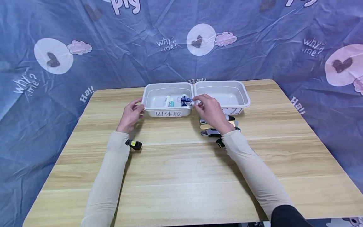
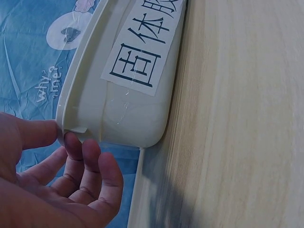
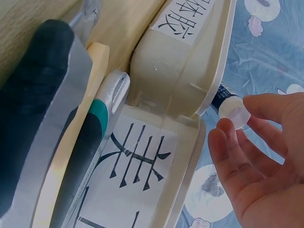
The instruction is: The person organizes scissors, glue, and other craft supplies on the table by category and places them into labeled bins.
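My right hand (image 1: 210, 108) pinches one end of a blue glue stick (image 1: 186, 101) between thumb and fingers. It is held tilted above the right part of a white bin (image 1: 169, 113) with a label of black characters. In the right wrist view the white end of the glue stick (image 3: 234, 112) shows at my fingertips. My left hand (image 1: 131, 114) grips the same bin's left rim; thumb and fingers pinch its lip in the left wrist view. Inside lie a white glue stick (image 1: 166, 101), a green-and-white one (image 1: 171, 103) and a dark blue one, partly covered by the held stick.
A second white bin (image 1: 244, 102), also labelled, stands against the first on the right. Before it, partly under my right wrist, lie a grey-and-black utility knife (image 1: 210, 132), a pale wooden strip (image 1: 205, 126) and another knife (image 3: 97, 128). A blue printed cloth (image 1: 127, 56) hangs behind the table.
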{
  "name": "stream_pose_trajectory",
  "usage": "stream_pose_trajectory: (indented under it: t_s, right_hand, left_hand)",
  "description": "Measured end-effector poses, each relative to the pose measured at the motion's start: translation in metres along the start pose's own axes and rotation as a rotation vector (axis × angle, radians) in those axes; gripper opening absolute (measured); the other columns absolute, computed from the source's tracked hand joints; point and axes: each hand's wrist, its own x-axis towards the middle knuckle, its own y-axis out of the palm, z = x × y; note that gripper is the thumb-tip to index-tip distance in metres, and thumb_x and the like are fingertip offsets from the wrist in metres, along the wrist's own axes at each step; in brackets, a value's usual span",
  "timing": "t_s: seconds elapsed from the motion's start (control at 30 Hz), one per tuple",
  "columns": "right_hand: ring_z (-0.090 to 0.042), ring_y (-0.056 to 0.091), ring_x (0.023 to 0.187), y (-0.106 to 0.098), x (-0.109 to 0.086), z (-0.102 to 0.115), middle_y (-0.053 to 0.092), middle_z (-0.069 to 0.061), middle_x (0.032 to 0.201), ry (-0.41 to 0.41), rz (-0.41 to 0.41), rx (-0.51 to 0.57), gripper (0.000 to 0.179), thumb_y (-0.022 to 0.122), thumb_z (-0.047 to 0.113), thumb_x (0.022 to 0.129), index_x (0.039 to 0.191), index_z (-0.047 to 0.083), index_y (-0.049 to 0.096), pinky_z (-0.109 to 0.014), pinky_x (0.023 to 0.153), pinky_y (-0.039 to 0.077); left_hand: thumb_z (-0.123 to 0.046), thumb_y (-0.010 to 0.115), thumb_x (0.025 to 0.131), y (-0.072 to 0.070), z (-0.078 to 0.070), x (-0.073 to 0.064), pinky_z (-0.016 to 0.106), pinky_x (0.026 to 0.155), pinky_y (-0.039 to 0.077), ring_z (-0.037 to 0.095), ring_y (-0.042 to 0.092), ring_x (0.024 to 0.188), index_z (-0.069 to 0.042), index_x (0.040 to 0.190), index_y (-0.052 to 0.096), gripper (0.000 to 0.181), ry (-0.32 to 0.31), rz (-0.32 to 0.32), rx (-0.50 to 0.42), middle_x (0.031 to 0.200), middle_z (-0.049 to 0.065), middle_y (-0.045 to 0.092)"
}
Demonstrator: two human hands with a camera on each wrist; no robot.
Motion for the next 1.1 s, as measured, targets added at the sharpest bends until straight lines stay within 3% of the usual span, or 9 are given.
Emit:
stream_pose_trajectory:
  t_s: [0.2,0.5,1.1]
  right_hand:
    - [-0.023,0.072,0.091,-0.0006,0.0002,-0.0012,0.070,-0.010,0.119,-0.015,0.000,-0.008,0.025,0.069,0.016,0.098,0.122,0.008,0.071,-0.040,0.082,0.058]
    - [-0.023,0.074,0.096,-0.0020,-0.0004,-0.0009,0.069,-0.009,0.125,-0.024,0.009,-0.024,0.028,0.069,0.017,0.098,0.126,0.010,0.071,-0.043,0.088,0.058]
    - [-0.024,0.072,0.097,0.0002,-0.0002,-0.0032,0.071,-0.007,0.122,-0.012,0.028,-0.058,0.028,0.072,0.014,0.095,0.123,0.010,0.072,-0.045,0.087,0.057]
  left_hand:
    - [-0.015,0.054,0.107,0.0007,0.0003,0.0004,0.039,0.091,0.054,0.024,0.060,0.098,-0.015,0.154,0.047,0.047,0.004,-0.005,-0.001,0.098,-0.001,0.059]
    - [-0.015,0.054,0.107,0.0006,0.0017,0.0011,0.039,0.092,0.054,0.024,0.060,0.098,-0.014,0.153,0.047,0.047,0.005,-0.005,-0.002,0.100,0.000,0.059]
    - [-0.016,0.054,0.107,0.0008,0.0012,0.0004,0.040,0.092,0.054,0.024,0.060,0.098,-0.014,0.154,0.047,0.048,0.016,0.000,0.005,0.098,-0.002,0.060]
